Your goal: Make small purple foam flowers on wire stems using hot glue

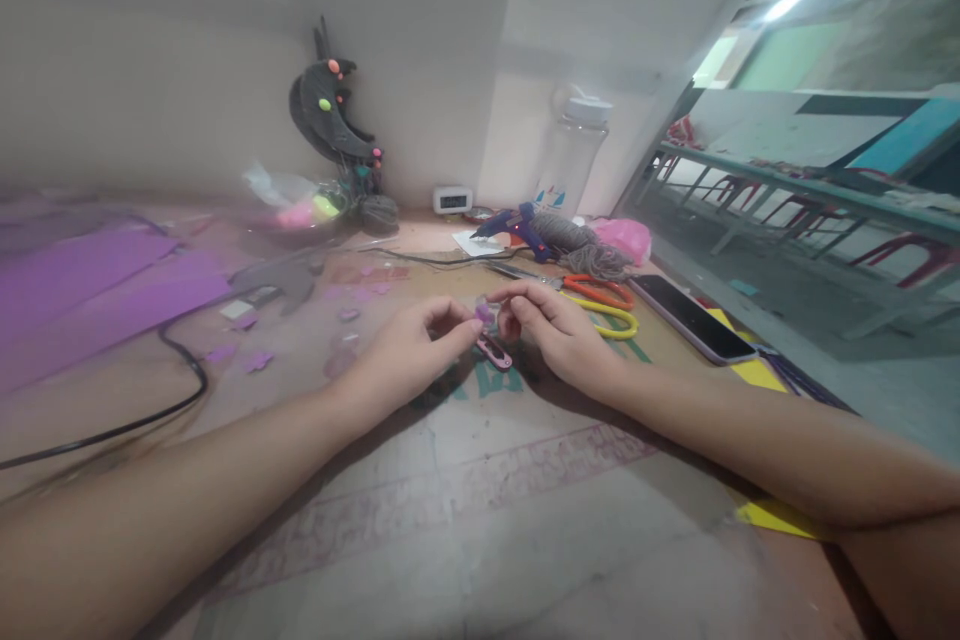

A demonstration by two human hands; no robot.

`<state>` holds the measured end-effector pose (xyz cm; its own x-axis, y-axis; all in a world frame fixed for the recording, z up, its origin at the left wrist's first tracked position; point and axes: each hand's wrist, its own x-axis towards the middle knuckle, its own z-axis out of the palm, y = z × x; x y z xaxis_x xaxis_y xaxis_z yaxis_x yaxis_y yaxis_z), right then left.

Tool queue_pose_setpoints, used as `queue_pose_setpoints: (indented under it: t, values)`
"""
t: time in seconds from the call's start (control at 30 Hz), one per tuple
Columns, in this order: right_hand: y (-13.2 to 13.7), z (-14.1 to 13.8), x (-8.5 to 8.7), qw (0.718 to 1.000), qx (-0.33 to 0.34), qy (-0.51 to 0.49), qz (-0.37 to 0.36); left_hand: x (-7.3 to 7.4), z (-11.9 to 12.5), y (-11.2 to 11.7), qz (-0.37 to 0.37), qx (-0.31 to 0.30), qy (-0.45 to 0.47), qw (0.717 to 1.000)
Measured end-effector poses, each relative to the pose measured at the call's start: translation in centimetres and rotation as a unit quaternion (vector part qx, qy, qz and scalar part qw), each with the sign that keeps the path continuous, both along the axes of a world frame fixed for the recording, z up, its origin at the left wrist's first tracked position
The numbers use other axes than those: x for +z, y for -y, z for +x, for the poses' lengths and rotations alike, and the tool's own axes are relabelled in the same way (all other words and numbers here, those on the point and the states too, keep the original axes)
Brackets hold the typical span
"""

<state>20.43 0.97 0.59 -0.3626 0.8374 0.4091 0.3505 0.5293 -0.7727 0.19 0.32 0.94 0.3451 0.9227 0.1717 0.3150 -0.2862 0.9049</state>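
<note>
Over the middle of the cardboard-covered table, my left hand is closed in a pinch, thumb and index finger together. From its fingertips juts a small oval pink piece with a dark middle; its exact kind is unclear. Just above that piece, between both hands, is a small purple scrap, blurred. My right hand has its fingers curled, with the index fingertip touching or close to the scrap. Whatever lies inside its curled fingers is hidden. Orange-handled scissors and yellow-handled scissors lie beyond my right hand.
A blue glue gun, grey yarn, a clear bottle and a small clock stand at the back. A phone lies right. Purple sheets and a black cable are left. A dark crescent ornament stands against the wall.
</note>
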Motion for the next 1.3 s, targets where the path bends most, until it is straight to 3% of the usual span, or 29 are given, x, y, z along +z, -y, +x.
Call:
queue_pose_setpoints:
  t: [0.17,0.33,0.73,0.9,1.17,1.3]
  values:
    - [-0.16,-0.13,-0.16,0.997,0.012,-0.075,-0.008,0.01,-0.03,-0.23,0.010,0.034,0.006,0.999]
    - [0.08,-0.24,0.14,0.998,0.011,-0.060,0.004,0.02,-0.11,-0.50,0.018,0.068,0.032,0.997]
    - [0.27,-0.19,0.24,1.000,-0.022,-0.017,-0.014,0.04,-0.07,-0.46,0.037,0.050,0.007,0.998]
    - [0.63,-0.45,0.53,0.998,-0.005,-0.033,-0.047,-0.15,-0.14,-0.58,0.042,0.051,0.005,0.998]
    - [0.47,-0.12,0.40,0.998,0.026,-0.046,-0.016,-0.12,-0.09,-0.50,0.038,0.048,0.000,0.998]
    - [0.31,0.17,0.38,1.000,0.008,-0.020,0.019,-0.34,-0.17,-0.62,0.041,0.045,-0.009,0.998]
